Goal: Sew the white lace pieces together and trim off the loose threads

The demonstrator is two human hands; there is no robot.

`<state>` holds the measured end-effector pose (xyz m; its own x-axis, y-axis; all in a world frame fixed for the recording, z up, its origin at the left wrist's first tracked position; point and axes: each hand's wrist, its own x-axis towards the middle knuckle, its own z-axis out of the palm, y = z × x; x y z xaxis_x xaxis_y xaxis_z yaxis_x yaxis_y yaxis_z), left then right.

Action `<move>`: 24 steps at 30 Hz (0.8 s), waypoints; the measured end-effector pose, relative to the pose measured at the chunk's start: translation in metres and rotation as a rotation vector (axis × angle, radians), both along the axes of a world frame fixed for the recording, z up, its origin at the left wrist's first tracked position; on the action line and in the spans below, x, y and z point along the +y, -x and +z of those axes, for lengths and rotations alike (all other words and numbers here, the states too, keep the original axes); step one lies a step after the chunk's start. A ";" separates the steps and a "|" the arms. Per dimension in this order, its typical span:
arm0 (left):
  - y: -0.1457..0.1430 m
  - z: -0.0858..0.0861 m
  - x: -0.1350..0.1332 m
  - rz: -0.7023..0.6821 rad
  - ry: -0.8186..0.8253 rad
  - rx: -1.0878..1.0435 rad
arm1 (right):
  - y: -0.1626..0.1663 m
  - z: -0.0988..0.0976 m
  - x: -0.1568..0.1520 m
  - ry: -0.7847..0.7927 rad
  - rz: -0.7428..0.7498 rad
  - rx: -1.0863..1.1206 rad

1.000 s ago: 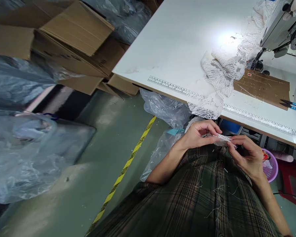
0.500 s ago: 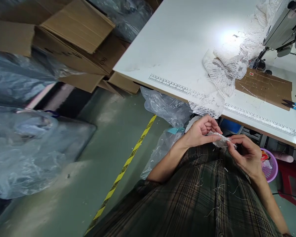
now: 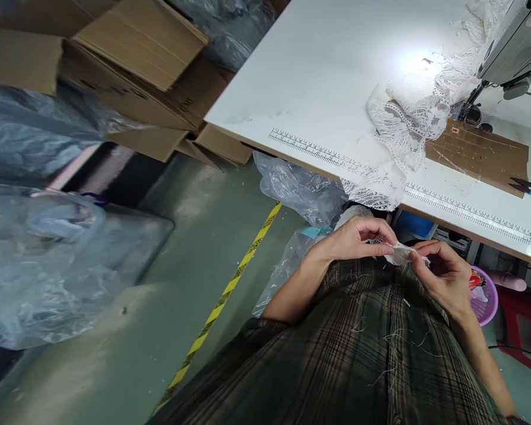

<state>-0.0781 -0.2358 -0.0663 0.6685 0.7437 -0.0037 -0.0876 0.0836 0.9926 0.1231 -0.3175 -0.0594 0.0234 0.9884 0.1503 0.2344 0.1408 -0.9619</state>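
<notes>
My left hand [image 3: 356,239] and my right hand [image 3: 442,274] meet over my lap, below the front edge of the white table [image 3: 327,77]. Both pinch a small piece of white lace [image 3: 400,252] stretched between their fingertips. My lap is covered by dark plaid cloth [image 3: 371,354] with loose threads on it. A long strip of white lace [image 3: 398,136] lies on the table and hangs over its front edge just above my hands.
A sewing machine [image 3: 513,47] stands at the table's far right, with a brown cardboard sheet [image 3: 478,153] and blue-handled scissors [image 3: 528,188] beside it. Cardboard boxes [image 3: 133,65] and plastic bags [image 3: 44,260] fill the left. A yellow striped line [image 3: 221,307] crosses the floor. A purple bowl [image 3: 487,301] sits low right.
Both hands stay on the small lace piece, fingers shifting slightly as they work it. The view has drifted a little.
</notes>
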 end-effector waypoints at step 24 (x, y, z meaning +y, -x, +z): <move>-0.003 -0.008 -0.012 0.290 -0.197 0.034 | 0.001 -0.006 0.000 0.012 -0.080 0.080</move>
